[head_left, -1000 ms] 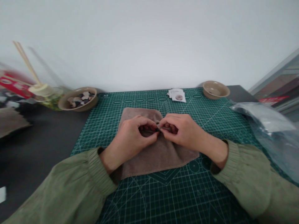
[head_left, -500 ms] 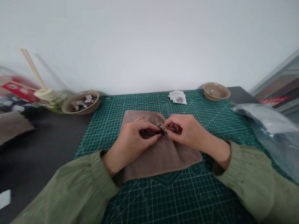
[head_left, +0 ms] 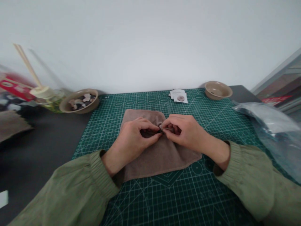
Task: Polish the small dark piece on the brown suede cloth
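Observation:
A brown cloth (head_left: 150, 166) lies on a green cutting mat (head_left: 169, 204), bunched up at its middle between my fingertips. My right hand (head_left: 185, 130) pinches a raised fold of this cloth. Thumb and forefinger of my left hand (head_left: 134, 138) are closed in a pinch right beside that fold. Something small and dark shows at the left fingertips, too covered to identify. Both hands nearly touch, and the cloth's edges spread flat around them.
At the back left stands a brown bowl (head_left: 81, 106) of dark and pale pieces, beside a reed diffuser (head_left: 48, 97). Small printed cards (head_left: 179, 96) lie at the mat's back edge. Another brown bowl (head_left: 217, 94) and a clear plastic bag (head_left: 270, 121) are at the right.
The fingertips have drawn slightly closer together at the bunched cloth, and less of the small dark thing shows. The whole view has shifted a little.

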A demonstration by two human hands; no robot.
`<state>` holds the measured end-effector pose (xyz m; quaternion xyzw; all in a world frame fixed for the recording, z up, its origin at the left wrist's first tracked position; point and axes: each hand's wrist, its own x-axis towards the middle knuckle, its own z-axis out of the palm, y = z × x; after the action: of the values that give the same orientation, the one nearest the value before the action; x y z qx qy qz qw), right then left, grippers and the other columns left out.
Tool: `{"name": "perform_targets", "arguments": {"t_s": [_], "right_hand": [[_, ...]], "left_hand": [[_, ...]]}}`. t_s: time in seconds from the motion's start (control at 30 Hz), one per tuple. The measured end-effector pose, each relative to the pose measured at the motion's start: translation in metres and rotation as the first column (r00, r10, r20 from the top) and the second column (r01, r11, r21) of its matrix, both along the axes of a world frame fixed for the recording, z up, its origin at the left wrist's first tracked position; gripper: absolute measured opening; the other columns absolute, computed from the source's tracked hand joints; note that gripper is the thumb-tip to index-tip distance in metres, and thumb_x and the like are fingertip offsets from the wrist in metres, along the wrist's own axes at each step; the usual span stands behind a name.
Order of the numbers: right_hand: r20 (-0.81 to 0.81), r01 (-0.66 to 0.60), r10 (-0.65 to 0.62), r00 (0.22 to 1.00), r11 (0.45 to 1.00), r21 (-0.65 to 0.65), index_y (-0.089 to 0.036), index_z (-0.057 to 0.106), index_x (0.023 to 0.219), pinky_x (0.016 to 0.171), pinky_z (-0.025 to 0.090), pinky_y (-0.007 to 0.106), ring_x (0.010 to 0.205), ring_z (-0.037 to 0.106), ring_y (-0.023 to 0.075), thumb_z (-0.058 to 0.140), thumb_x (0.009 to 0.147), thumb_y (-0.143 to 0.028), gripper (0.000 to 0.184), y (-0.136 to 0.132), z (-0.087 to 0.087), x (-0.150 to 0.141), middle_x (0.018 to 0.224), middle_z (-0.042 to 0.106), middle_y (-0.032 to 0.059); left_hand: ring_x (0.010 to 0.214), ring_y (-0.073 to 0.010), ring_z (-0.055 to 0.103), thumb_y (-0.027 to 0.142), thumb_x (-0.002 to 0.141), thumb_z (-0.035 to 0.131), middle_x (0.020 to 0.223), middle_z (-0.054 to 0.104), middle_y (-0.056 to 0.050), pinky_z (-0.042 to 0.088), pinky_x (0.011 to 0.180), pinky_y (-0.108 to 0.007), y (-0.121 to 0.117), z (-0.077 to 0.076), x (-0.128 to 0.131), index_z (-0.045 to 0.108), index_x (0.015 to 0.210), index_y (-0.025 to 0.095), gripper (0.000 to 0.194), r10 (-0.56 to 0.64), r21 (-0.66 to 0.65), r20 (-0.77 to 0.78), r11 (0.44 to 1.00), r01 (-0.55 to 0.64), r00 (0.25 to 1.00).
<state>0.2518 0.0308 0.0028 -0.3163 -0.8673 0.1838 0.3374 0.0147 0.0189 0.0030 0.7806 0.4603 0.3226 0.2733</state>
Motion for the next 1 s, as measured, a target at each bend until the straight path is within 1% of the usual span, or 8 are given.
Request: {"name": "perform_targets", "arguments": {"t_s": [0.17, 0.27, 0.43, 0.6, 0.7, 0.87, 1.0], "right_hand": [[0.035, -0.004, 0.005, 0.999, 1.000, -0.009, -0.018, 0.071, 0.099, 0.069, 0.045, 0.026, 0.072, 0.059, 0.0130, 0.071, 0.090, -0.007, 0.014, -0.0004, 0.0005, 0.0006, 0.087, 0.070, 0.0001], [0.031, -0.003, 0.003, 1.000, 1.000, -0.001, -0.018, 0.071, 0.099, 0.070, 0.046, 0.026, 0.072, 0.060, 0.0133, 0.071, 0.090, -0.008, 0.013, 0.0001, -0.0003, 0.0007, 0.087, 0.070, 0.0001], [0.035, 0.011, -0.012, 0.999, 1.000, 0.006, -0.017, 0.072, 0.100, 0.072, 0.046, 0.027, 0.075, 0.062, 0.0141, 0.072, 0.090, -0.008, 0.013, 0.0007, -0.0015, 0.0005, 0.087, 0.071, 0.0004], [0.044, 0.003, -0.004, 0.999, 1.000, 0.013, -0.017, 0.071, 0.099, 0.073, 0.046, 0.026, 0.076, 0.062, 0.0141, 0.072, 0.089, -0.008, 0.013, 0.0006, -0.0007, 0.0000, 0.087, 0.070, 0.0002], [0.033, 0.007, -0.008, 0.999, 1.000, 0.025, -0.016, 0.072, 0.100, 0.072, 0.046, 0.026, 0.075, 0.061, 0.0139, 0.071, 0.091, -0.009, 0.012, 0.0005, -0.0006, 0.0002, 0.088, 0.071, 0.0007], [0.039, 0.009, -0.010, 0.999, 1.000, 0.016, -0.017, 0.071, 0.099, 0.071, 0.045, 0.027, 0.074, 0.060, 0.0138, 0.072, 0.091, -0.009, 0.011, -0.0003, 0.0005, -0.0012, 0.086, 0.070, 0.0000], [0.032, 0.001, -0.002, 0.999, 1.000, 0.007, -0.018, 0.071, 0.098, 0.071, 0.045, 0.027, 0.074, 0.060, 0.0140, 0.071, 0.091, -0.010, 0.011, -0.0003, 0.0006, -0.0017, 0.088, 0.070, 0.0003]], "left_hand": [[0.093, -0.0224, 0.078, 0.027, 0.088, 0.084, 0.098, 0.085, 0.000, 0.059, 0.087, -0.036, 0.0001, 0.0005, 0.0011, 0.089, 0.096, 0.028, 0.009, 0.001, -0.019, 0.012, 1.000, -0.001, 1.000], [0.094, -0.0228, 0.078, 0.026, 0.088, 0.084, 0.097, 0.084, -0.001, 0.059, 0.087, -0.036, 0.0000, 0.0005, 0.0010, 0.089, 0.096, 0.028, 0.010, -0.005, -0.028, 0.003, 1.000, 0.005, 1.000], [0.094, -0.0225, 0.078, 0.030, 0.089, 0.084, 0.098, 0.085, -0.001, 0.059, 0.085, -0.035, 0.0002, 0.0011, 0.0004, 0.089, 0.097, 0.028, 0.010, 0.006, -0.034, 0.006, 0.999, -0.005, 1.000], [0.093, -0.0231, 0.078, 0.029, 0.087, 0.084, 0.097, 0.085, -0.001, 0.059, 0.085, -0.036, 0.0002, 0.0031, 0.0016, 0.089, 0.094, 0.027, 0.009, 0.011, -0.025, -0.005, 1.000, -0.011, 1.000], [0.093, -0.0230, 0.078, 0.028, 0.086, 0.083, 0.096, 0.085, -0.001, 0.059, 0.085, -0.035, -0.0003, 0.0036, 0.0024, 0.088, 0.094, 0.027, 0.009, 0.008, -0.026, -0.005, 1.000, -0.008, 1.000], [0.091, -0.0238, 0.078, 0.029, 0.087, 0.083, 0.096, 0.085, -0.002, 0.061, 0.082, -0.035, -0.0012, 0.0039, 0.0028, 0.088, 0.093, 0.026, 0.009, 0.014, -0.021, -0.009, 1.000, -0.014, 1.000], [0.090, -0.0232, 0.079, 0.026, 0.086, 0.083, 0.094, 0.085, -0.002, 0.062, 0.082, -0.034, -0.0006, 0.0023, 0.0025, 0.087, 0.093, 0.026, 0.008, 0.004, -0.007, -0.021, 1.000, -0.004, 1.000]]}}
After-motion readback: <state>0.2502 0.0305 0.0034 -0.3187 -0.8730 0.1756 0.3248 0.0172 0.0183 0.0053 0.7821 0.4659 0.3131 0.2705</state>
